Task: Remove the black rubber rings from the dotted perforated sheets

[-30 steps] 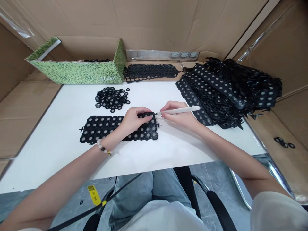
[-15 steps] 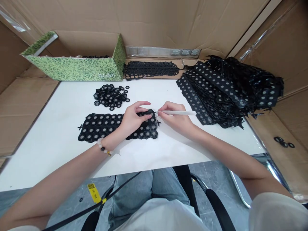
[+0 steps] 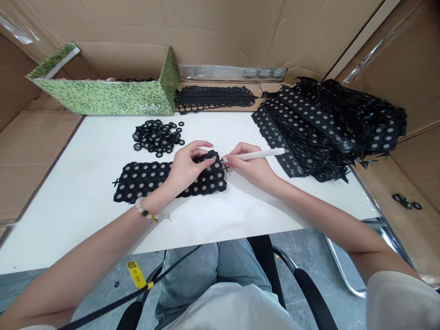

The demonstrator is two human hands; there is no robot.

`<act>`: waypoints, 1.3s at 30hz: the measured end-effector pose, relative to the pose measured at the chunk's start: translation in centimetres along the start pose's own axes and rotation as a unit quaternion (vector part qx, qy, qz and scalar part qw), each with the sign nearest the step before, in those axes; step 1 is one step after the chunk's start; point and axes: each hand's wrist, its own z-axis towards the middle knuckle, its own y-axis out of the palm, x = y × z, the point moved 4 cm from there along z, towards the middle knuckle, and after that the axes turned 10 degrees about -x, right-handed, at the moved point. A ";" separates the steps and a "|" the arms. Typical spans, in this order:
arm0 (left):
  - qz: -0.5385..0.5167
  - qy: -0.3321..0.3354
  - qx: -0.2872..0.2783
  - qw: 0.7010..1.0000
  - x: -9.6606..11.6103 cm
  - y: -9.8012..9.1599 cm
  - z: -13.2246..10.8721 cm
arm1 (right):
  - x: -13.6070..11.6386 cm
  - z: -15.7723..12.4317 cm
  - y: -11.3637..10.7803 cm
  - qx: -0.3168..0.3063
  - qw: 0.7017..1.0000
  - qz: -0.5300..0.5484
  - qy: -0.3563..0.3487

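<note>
A black rubber sheet (image 3: 144,184) with rows of round, grey-centred rings lies across the white table in front of me. My left hand (image 3: 188,166) grips the sheet near its right end, thumb on top and fingers behind the far edge. That end looks slightly raised. Between the thumb and fingers of my right hand (image 3: 250,164) is a slim white pen-like tool (image 3: 263,154), its back end pointing right. Its tip is at the sheet's upper right corner; whether it touches a ring is too small to tell. Loose black rings (image 3: 156,137) form a pile beyond the sheet.
A large stack of dotted black sheets (image 3: 309,133) covers the table's right rear. Behind the table lies a black sheet with open holes (image 3: 216,97), beside a green patterned box (image 3: 110,97). Several rings (image 3: 406,201) rest on cardboard at the right. Cardboard walls (image 3: 220,32) enclose the table.
The sheet's right end has come up and away from me a little, with my left hand on it. The tool's back end has tilted upward in my right hand.
</note>
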 end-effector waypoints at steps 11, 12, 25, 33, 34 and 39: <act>0.031 0.001 -0.127 0.991 -1.1 0.6 0.9 | -0.1 -0.1 0.4 -0.030 0.996 0.066 0.046; 0.027 -0.005 -0.119 0.993 -1.2 0.5 0.9 | -0.1 -0.1 0.3 -0.031 0.997 0.059 0.041; -0.014 -0.019 -0.071 0.997 -0.4 1.0 0.0 | 0.0 -0.2 0.3 -0.036 0.991 -0.118 -0.044; 0.003 -0.010 -0.030 0.999 0.2 0.1 0.2 | 0.6 0.1 0.1 -0.022 0.999 0.047 0.003; 0.010 -0.011 -0.021 1.000 0.1 -0.1 0.2 | 0.8 0.1 0.1 -0.027 0.996 0.084 0.023; 0.072 -0.006 -0.022 0.997 -0.5 -0.2 0.5 | 0.8 0.1 0.2 -0.033 0.986 0.151 0.063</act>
